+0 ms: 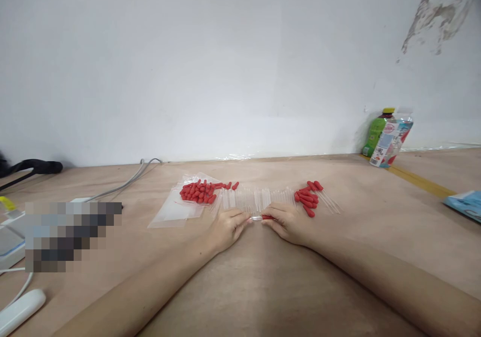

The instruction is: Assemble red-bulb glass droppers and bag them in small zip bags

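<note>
If the clock is centred on the gripped clear tube (256, 218), with twelve toward the white wall (225, 76), a rounded white object (22, 311) lies at about half past eight, at the table's (259, 297) near left. Close to nine, beside a pixelated patch, sits a white box-like item (13, 249), with a yellow piece (6, 203) by it; farther back, between nine and ten, is a black object (41, 166). A grey cable (130, 183) curves toward the wall at about half past nine. Clear plastic bags (169, 214) lie at nine, bearing a large pile of red bulbs (198, 192). Just at nine, the left hand (230, 227) is nearly closed, its fingertips pinching the clear tube's left part. At twelve, a row of clear tubes (259, 199) lies side by side, just beyond both hands. At three, the right hand (284, 222) is curled closed around a red bulb (268, 217) at the tube's right end; whether the tube sits inside it, I cannot tell. Between two and three lie a smaller red pile (307, 197) and loose tubes (331, 203); farther out stand a green bottle (374, 134) and a carton (391, 144). A blue packet (465, 206) rests near three.
</note>
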Action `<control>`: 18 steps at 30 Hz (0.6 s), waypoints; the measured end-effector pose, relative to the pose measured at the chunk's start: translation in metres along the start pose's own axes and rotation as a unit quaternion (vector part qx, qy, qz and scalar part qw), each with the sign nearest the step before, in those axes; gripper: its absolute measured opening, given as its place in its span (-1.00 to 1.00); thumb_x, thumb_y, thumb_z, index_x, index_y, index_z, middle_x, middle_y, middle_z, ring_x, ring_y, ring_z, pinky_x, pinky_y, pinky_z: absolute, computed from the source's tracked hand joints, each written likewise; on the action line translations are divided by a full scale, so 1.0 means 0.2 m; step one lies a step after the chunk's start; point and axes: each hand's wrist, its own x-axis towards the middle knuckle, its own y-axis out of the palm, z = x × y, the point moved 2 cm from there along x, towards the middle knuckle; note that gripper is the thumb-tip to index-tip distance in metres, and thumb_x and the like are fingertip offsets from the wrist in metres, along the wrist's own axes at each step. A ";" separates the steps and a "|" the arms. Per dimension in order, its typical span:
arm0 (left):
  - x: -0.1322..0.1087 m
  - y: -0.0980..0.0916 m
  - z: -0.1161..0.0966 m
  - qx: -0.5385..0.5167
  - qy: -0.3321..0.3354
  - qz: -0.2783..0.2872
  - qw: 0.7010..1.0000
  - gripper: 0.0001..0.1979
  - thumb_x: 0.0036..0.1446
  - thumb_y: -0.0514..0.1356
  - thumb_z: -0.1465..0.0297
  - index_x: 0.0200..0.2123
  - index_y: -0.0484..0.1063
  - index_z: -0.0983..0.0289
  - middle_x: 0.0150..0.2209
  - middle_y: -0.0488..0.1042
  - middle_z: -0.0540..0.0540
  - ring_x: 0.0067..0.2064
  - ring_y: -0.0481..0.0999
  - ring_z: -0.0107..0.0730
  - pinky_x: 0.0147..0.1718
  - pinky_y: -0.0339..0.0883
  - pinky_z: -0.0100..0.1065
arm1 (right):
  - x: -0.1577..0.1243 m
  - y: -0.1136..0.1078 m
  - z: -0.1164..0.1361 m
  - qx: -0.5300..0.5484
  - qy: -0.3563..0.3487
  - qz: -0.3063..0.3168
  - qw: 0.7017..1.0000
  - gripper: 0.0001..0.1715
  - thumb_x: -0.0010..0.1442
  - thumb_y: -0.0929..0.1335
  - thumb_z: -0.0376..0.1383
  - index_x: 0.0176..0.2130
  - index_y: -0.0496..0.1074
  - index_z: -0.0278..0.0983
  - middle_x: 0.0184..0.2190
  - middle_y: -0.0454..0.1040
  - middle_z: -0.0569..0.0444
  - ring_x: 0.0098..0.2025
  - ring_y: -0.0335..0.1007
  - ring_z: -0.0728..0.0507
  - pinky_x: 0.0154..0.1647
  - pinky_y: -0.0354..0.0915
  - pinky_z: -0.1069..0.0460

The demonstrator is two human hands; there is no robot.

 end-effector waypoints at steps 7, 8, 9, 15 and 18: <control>0.02 0.02 0.01 -0.019 -0.042 -0.003 0.999 -0.75 0.20 -0.04 0.37 -0.30 0.43 0.29 -0.52 0.39 0.04 -0.45 0.39 -0.47 -0.46 0.27 -0.46 | 0.03 -0.03 -0.04 0.092 0.056 -0.022 0.994 -0.83 0.15 0.23 -0.33 -0.29 0.39 -0.26 -0.39 0.41 0.04 -0.34 0.33 -0.04 -0.31 0.28 0.04; 0.02 0.02 0.01 -0.027 -0.048 -0.009 0.998 -0.76 0.19 -0.03 0.37 -0.27 0.42 0.29 -0.49 0.41 0.05 -0.43 0.40 -0.46 -0.45 0.28 -0.46 | 0.03 -0.03 -0.04 0.118 0.066 -0.025 0.991 -0.84 0.14 0.24 -0.32 -0.28 0.39 -0.26 -0.37 0.42 0.04 -0.32 0.34 -0.04 -0.28 0.28 0.04; 0.02 0.02 0.01 -0.035 -0.051 -0.015 0.998 -0.76 0.19 -0.02 0.37 -0.25 0.42 0.29 -0.47 0.42 0.06 -0.42 0.41 -0.46 -0.43 0.29 -0.46 | 0.04 -0.03 -0.05 0.144 0.081 -0.032 0.986 -0.85 0.13 0.25 -0.31 -0.27 0.38 -0.25 -0.35 0.42 0.04 -0.31 0.34 -0.04 -0.26 0.28 0.03; 0.00 -0.02 0.00 -0.070 -0.048 -0.024 0.996 -0.67 0.14 0.04 0.34 -0.03 0.27 0.33 -0.27 0.44 0.13 -0.24 0.40 -0.36 -0.22 0.30 -0.31 | 0.08 -0.07 -0.08 0.317 0.212 -0.123 0.916 -0.62 0.00 0.35 -0.19 -0.17 0.23 -0.25 -0.44 0.38 0.13 -0.38 0.34 -0.02 -0.32 0.29 0.03; 0.00 -0.04 0.01 -0.066 -0.077 -0.027 0.995 -0.68 0.16 -0.01 0.37 -0.01 0.22 0.31 -0.23 0.42 0.13 -0.18 0.38 -0.35 -0.17 0.27 -0.28 | 0.11 -0.20 -0.15 0.328 0.260 -0.183 0.890 -0.58 -0.04 0.36 -0.13 -0.20 0.28 -0.27 -0.44 0.37 0.12 -0.37 0.34 -0.03 -0.32 0.28 0.03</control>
